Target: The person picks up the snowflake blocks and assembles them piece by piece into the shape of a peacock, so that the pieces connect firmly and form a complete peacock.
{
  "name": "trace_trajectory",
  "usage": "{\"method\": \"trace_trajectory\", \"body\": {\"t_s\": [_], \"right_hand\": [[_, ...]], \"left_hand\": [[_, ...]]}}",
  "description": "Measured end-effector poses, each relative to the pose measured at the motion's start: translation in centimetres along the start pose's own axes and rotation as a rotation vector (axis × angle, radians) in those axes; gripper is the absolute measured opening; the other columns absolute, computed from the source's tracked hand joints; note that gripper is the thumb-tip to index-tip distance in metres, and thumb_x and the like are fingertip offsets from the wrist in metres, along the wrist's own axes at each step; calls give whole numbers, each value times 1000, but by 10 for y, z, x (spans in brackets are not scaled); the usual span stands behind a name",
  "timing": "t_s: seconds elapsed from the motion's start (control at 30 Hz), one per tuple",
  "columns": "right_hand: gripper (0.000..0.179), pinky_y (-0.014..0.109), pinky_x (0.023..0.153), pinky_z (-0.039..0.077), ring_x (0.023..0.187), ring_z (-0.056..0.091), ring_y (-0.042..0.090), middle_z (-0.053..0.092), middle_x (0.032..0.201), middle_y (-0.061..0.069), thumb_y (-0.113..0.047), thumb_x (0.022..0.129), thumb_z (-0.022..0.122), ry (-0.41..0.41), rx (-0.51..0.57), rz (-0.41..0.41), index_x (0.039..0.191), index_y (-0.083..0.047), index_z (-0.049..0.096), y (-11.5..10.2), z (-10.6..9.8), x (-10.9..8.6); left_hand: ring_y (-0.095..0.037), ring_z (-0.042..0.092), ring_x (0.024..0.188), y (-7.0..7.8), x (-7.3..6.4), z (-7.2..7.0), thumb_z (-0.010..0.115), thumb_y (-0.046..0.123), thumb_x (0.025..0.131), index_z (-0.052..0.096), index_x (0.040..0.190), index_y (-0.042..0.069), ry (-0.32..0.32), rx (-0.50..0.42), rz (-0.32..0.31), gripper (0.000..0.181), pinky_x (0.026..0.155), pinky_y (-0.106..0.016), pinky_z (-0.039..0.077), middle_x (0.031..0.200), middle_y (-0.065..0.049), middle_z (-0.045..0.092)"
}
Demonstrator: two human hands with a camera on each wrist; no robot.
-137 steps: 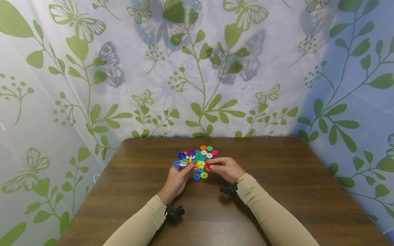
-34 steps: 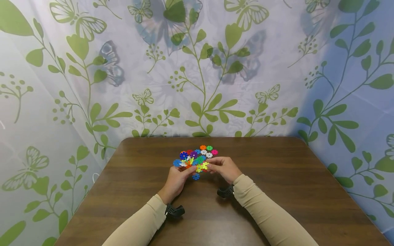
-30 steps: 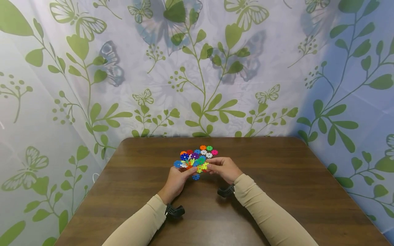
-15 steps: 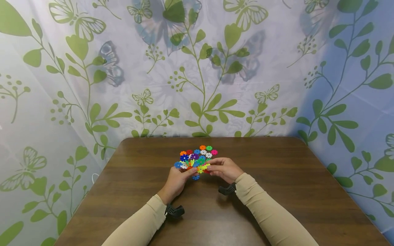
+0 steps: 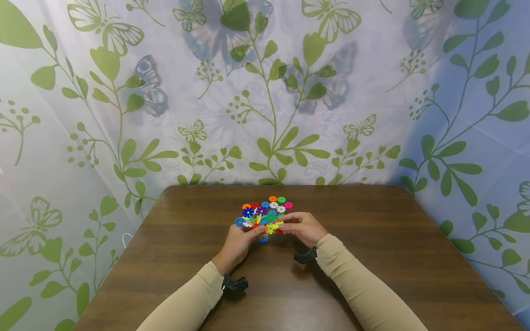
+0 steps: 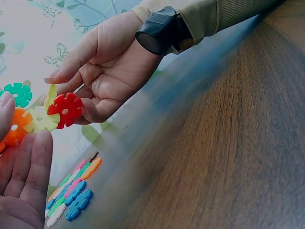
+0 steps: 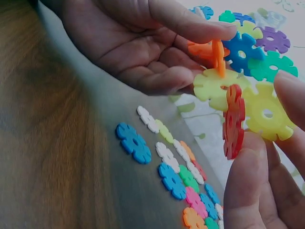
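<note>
My left hand holds an openwork cluster of interlocked plastic flower discs, thumb on top by an orange disc. Blue, green and purple discs stand out from the cluster's far side. My right hand pinches a yellow flower disc at the cluster's right end, its thumb at the disc's edge. The yellow disc meets a pale yellow disc at an angle. A red disc stands edge-on beside it, close to the right fingertips. Part of the cluster is hidden behind the left thumb.
Loose flower discs lie flat on the brown wooden table beyond and below the hands, among them an orange one, a pink one and a blue one. A leaf-and-butterfly curtain hangs behind the table.
A yellow disc that lay on the table nearest me is gone from there, and the right hand now holds a yellow disc against the cluster. In the last second the hands shift only slightly.
</note>
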State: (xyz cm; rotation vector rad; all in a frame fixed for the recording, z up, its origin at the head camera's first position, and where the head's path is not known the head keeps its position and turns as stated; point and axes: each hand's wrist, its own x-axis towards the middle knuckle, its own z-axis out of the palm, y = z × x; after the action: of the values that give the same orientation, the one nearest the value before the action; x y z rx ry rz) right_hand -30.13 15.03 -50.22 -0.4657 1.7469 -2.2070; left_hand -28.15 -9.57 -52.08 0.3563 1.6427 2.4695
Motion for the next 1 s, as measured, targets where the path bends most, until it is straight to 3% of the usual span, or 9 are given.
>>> {"method": "trace_trajectory", "body": {"t_s": [0.37, 0.63, 0.83, 1.0], "right_hand": [[26, 62, 100, 49, 92, 72, 24, 74, 102, 19, 9, 96, 71, 15, -84, -5, 120, 19, 68, 3, 1, 1], [25, 43, 91, 59, 93, 72, 26, 74, 108, 21, 6, 94, 76, 28, -181, -30, 117, 16, 72, 3, 2, 0], [22, 49, 91, 58, 91, 72, 27, 75, 105, 21, 3, 94, 78, 40, -237, -42, 113, 13, 75, 5, 3, 1], [22, 41, 87, 60, 90, 72, 26, 75, 104, 20, 3, 93, 79, 18, -229, -72, 112, 13, 75, 6, 2, 3]], "left_hand": [[-31, 76, 89, 1, 0, -1, 76, 1, 97, 62, 132, -12, -2, -16, -1, 40, 93, -50, 56, 116, -28, 71], [-33, 76, 95, 1, 0, -3, 77, 3, 97, 61, 133, -11, -14, 21, -8, 43, 94, -52, 56, 121, -28, 70], [-33, 75, 97, 0, 3, -3, 76, 3, 97, 62, 134, -10, -36, 27, 14, 41, 93, -53, 56, 121, -27, 70], [-31, 75, 92, 0, 2, -3, 76, 3, 98, 63, 132, -9, -30, 17, 17, 39, 92, -51, 57, 118, -27, 71]]}}
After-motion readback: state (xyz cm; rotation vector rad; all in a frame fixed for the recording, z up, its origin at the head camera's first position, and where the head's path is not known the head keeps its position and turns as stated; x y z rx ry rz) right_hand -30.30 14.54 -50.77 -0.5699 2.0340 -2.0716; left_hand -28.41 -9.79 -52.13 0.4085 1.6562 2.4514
